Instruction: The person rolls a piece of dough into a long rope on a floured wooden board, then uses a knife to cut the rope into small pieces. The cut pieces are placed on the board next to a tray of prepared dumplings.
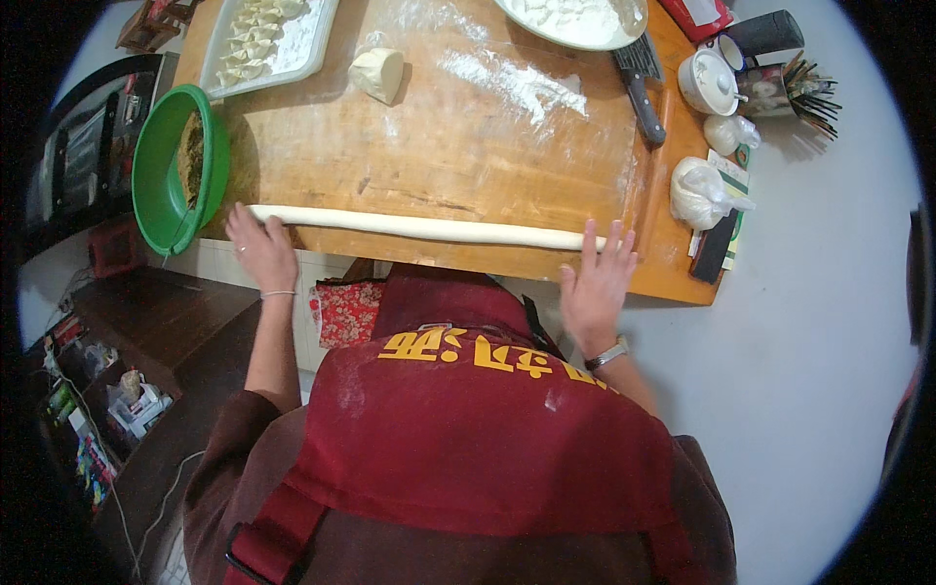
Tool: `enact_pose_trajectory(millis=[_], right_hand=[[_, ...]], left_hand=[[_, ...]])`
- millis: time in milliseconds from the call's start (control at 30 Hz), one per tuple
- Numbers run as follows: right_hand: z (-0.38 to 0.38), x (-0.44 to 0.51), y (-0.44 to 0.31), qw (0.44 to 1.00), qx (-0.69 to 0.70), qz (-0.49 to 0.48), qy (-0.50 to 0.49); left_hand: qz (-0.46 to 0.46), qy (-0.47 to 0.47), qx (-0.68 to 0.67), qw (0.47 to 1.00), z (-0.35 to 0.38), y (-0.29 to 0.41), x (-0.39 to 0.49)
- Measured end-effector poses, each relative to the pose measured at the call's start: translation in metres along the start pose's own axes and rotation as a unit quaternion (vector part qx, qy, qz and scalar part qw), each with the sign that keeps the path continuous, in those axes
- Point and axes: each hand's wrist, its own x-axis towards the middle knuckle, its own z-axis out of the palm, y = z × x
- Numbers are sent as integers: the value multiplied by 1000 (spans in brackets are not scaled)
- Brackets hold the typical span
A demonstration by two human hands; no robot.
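A long, even rope of pale dough (pixel 431 228) lies across the near part of a wooden board (pixel 439 172). My left hand (pixel 262 247) rests at its left end, fingers lightly bent over the tip. At the other end, the spread fingers of my right hand (pixel 599 281) lie flat on the dough. Neither hand grips it. Farther back on the board sits a cut lump of dough (pixel 377 75). To its right is a scattered patch of white flour (pixel 515 84).
A green basin (pixel 142 179) holding filling stands beside my left hand. Behind are a white tray (pixel 322 44) of dumplings and a bowl of flour (pixel 574 18). A cleaver (pixel 642 102) lies at the right, near tied plastic bags (pixel 700 194), a lidded white pot (pixel 709 80) and a chopstick holder (pixel 766 91).
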Motion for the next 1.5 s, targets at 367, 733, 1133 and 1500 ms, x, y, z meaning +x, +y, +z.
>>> enact_pose_trajectory(millis=[367, 733, 1133, 1500], right_hand=[[21, 164, -72, 985, 2, 48, 165], [10, 45, -59, 995, -46, -83, 5], [33, 147, -158, 993, -6, -40, 108], [14, 101, -121, 941, -40, -334, -26]], left_hand=[[127, -14, -125, 984, 17, 181, 55], [146, -129, -34, 980, -3, 107, -28], [167, -91, -38, 981, -1, 130, 32], [10, -66, -51, 996, 9, 66, 11]])
